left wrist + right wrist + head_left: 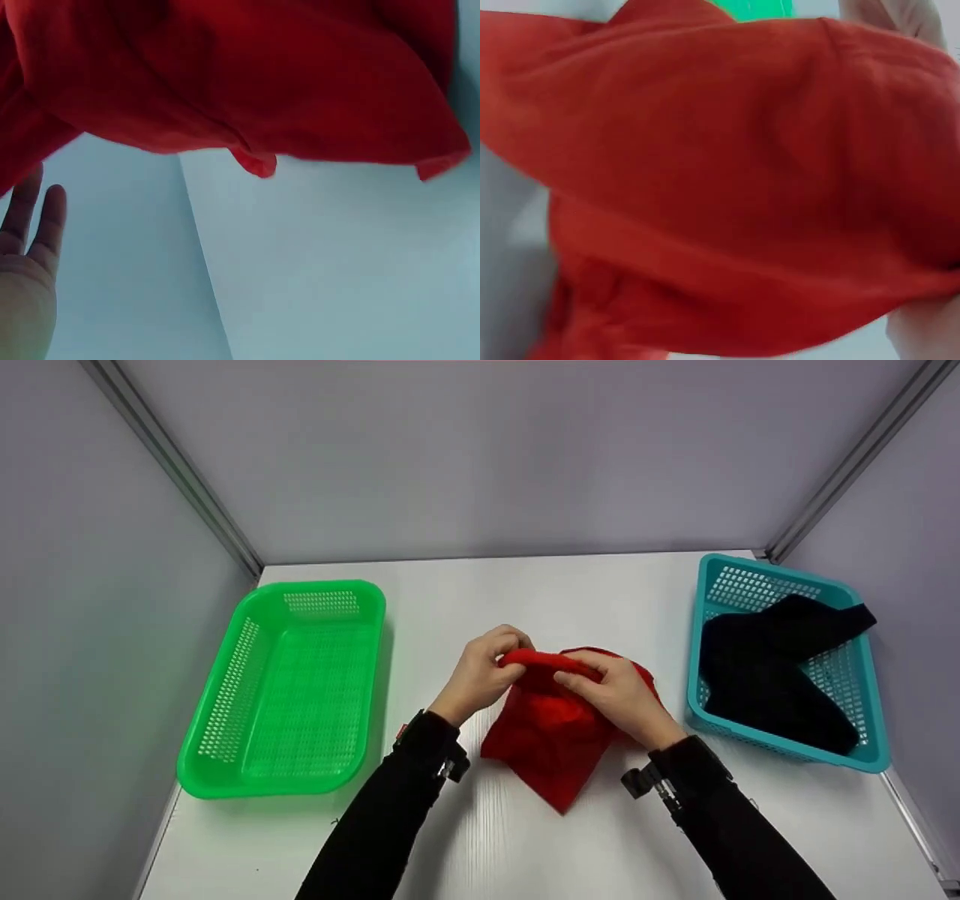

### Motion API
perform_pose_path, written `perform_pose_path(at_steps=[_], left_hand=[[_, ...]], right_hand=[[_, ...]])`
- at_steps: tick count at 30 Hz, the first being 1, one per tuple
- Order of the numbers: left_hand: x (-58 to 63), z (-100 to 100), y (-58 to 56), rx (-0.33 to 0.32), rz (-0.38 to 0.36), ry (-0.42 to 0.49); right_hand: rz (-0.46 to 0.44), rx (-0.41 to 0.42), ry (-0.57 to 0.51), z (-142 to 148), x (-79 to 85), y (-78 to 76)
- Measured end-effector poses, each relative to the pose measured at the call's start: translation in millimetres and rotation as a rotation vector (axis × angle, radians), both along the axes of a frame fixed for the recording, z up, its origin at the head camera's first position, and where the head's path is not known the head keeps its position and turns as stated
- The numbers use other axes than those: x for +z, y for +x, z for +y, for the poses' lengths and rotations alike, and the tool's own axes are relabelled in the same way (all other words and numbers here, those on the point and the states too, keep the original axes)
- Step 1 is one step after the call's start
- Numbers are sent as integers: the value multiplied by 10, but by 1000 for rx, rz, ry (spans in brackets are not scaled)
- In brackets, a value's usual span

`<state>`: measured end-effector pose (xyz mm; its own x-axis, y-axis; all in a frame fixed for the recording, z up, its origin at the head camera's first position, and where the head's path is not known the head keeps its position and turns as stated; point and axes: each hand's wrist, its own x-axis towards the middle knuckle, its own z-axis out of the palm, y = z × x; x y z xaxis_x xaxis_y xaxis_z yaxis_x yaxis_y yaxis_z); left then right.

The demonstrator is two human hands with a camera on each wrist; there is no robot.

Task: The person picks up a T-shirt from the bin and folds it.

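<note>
A red garment (551, 735) hangs and drapes over the middle of the white table, its kind not plain from the folds. My left hand (484, 671) pinches the left end of its bunched upper edge between thumb and fingers. At the right end of that edge my right hand (611, 694) pinches the cloth, thumb in front. Close up, the red fabric (247, 82) sags over the table in the left wrist view, with part of a hand (26, 285) at the left. In the right wrist view the fabric (727, 172) fills most of the picture and hides much of the fingers.
On the left stands a green plastic basket (375, 690) with its bottom bare. A blue basket (697, 660) at the right holds black cloth (772, 675), one part of which hangs over the rim. Grey panels (480, 457) enclose the white table (525, 862) at the back and sides.
</note>
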<state>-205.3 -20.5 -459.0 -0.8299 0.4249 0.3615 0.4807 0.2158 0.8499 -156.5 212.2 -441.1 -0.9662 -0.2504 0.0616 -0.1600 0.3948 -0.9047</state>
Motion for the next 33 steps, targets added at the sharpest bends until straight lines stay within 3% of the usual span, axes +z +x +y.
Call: perform_pose_path(at_steps=[4,7,12,16,19,22,24,28,33], left_hand=[[46,-31,-5,57,-132,136],[72,-43,-11,71,-167,197],[122,-82,-20,68,-163,216],[197,-140,-12,28,-205,158],[270,-193,-1,-42,-241,11],[338,-236,-8,-105,-205,-244],[375,-257,-19,-108,-158,-420],[460,-276,-41,-17,-96,-670],[578,-263,-39,81,-122,-859]], right_hand=[[59,12,107,72,40,-55],[111,22,178,137,48,-97],[237,35,319,229,62,-163],[420,5,447,284,103,-209],[566,-54,525,321,139,-238],[705,-91,583,346,180,-264],[784,-100,614,355,203,-279],[862,-62,672,365,233,-291],[789,-4,739,351,231,-271]])
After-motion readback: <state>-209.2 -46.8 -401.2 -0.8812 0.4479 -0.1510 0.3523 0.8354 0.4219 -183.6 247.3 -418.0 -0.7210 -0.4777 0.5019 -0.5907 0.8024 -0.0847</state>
